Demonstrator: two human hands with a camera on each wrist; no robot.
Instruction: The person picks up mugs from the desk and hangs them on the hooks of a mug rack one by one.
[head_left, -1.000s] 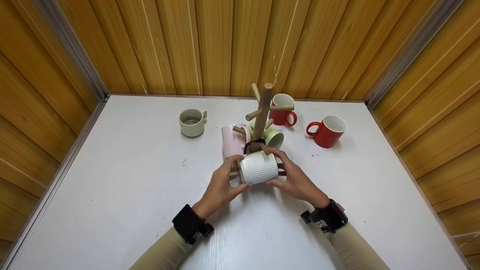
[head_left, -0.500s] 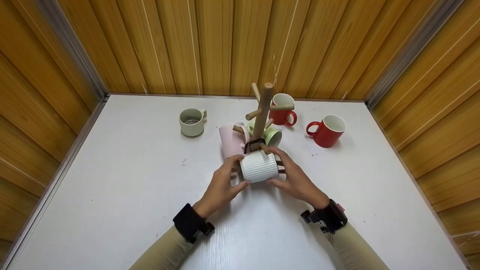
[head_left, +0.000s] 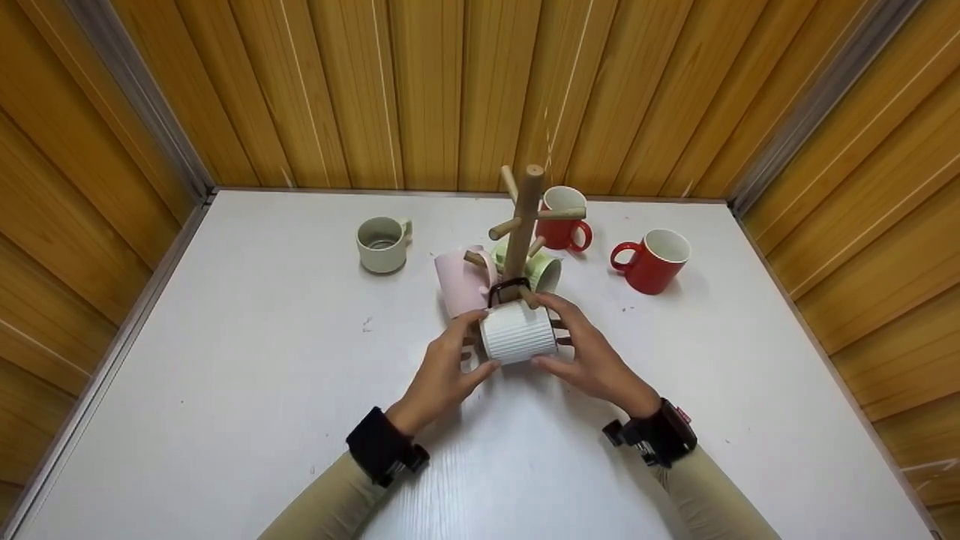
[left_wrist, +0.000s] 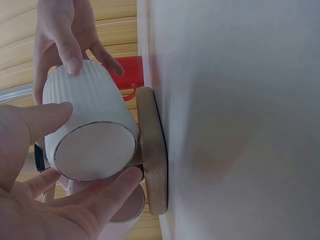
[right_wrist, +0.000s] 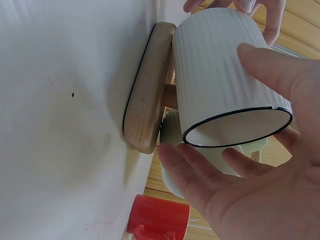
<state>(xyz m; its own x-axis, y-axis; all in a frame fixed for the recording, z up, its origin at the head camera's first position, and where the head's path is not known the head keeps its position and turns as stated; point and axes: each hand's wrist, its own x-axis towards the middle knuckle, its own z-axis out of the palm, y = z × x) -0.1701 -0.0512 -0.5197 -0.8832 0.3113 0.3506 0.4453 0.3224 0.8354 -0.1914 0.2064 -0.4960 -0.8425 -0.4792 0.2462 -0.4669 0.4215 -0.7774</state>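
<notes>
A white ribbed mug (head_left: 517, 333) with a dark rim lies sideways at the front of a wooden mug tree (head_left: 523, 225), its dark handle looped by a lower peg. My left hand (head_left: 444, 367) holds the mug's base end, thumb on the near side and fingers beyond. At the open end, my right hand (head_left: 592, 360) holds it likewise; in the right wrist view its fingers spread around the rim. Behind, a pink mug (head_left: 459, 285) hangs tilted on the left of the tree, and a light green mug (head_left: 545, 273) on the right, partly hidden by the post.
A grey-green cup (head_left: 382, 246) stands at the back left of the white table (head_left: 262, 360). Two red mugs stand to the right: one red mug (head_left: 559, 229) behind the tree, another red mug (head_left: 654, 264) farther right. The wooden base (right_wrist: 150, 90) sits under the white mug.
The pink mug has swung slightly left and the green mug has shifted slightly left too. The white mug has tilted a little; both hands stay on it almost unmoved.
</notes>
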